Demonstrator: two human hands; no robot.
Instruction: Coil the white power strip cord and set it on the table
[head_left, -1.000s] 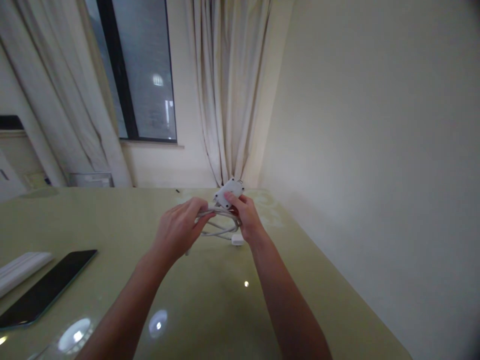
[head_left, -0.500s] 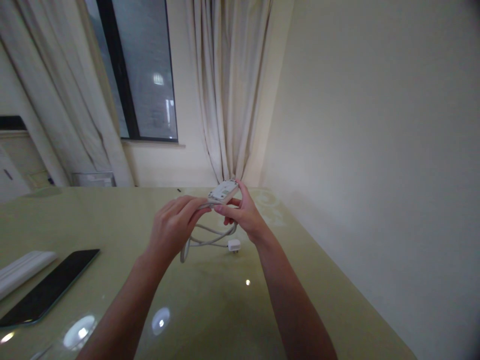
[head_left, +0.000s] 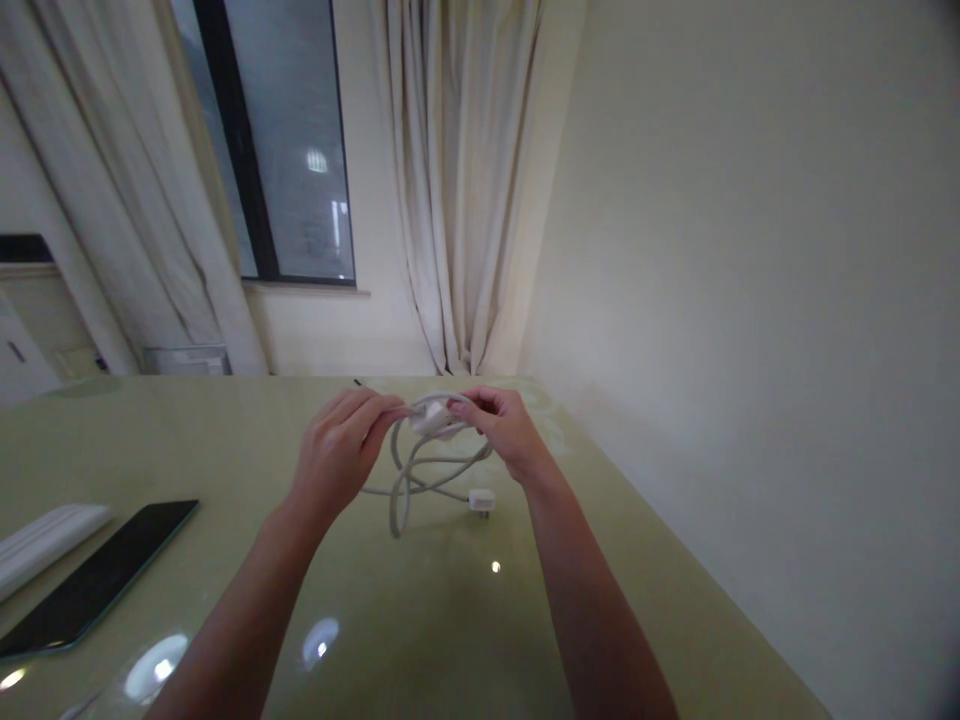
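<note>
My left hand (head_left: 341,452) and my right hand (head_left: 504,428) meet above the glossy green table (head_left: 420,620) and both pinch a white power adapter (head_left: 430,417) with its white cable. The cable (head_left: 409,478) hangs down from my hands in loose loops that reach the table. Its white plug (head_left: 480,499) lies on the table just below my right hand. The adapter is mostly covered by my fingers.
A dark tablet (head_left: 97,575) lies flat at the left, with a white keyboard-like object (head_left: 45,540) beside it. A bare wall runs along the table's right edge. Curtains (head_left: 457,190) and a window (head_left: 277,140) stand behind the table's far edge.
My right hand has turned the adapter down and lowered it, so it is now mostly hidden in my fingers. The cable loops have dropped and opened out; the plug has shifted slightly right.
</note>
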